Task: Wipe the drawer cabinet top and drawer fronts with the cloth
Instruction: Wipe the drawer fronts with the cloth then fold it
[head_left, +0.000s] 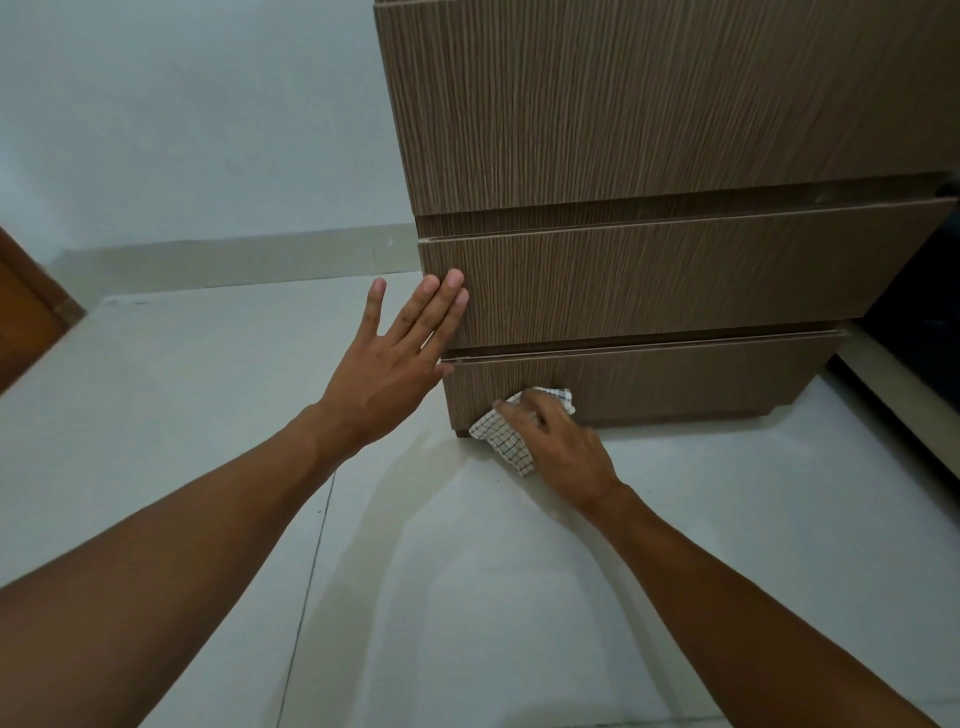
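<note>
Low down: right hand (563, 447) presses checked cloth (501, 441) (crumpled) against wood-grain bottom drawer front (675, 376).

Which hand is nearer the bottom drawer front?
Right. The right hand presses the checked cloth against the bottom drawer front, near its left end. The left hand lies open, fingers flat on the middle drawer front above.

A pale tiled floor (467, 597), crossed by a thin dark grout line, carries a wood-grain drawer cabinet (649, 286) that stands directly on it near a white wall (182, 130). A low skirting strip (234, 260) meets the floor along the wall's foot. The cabinet's base rests flat on the tiles, three drawer fronts stacked above it.
</note>
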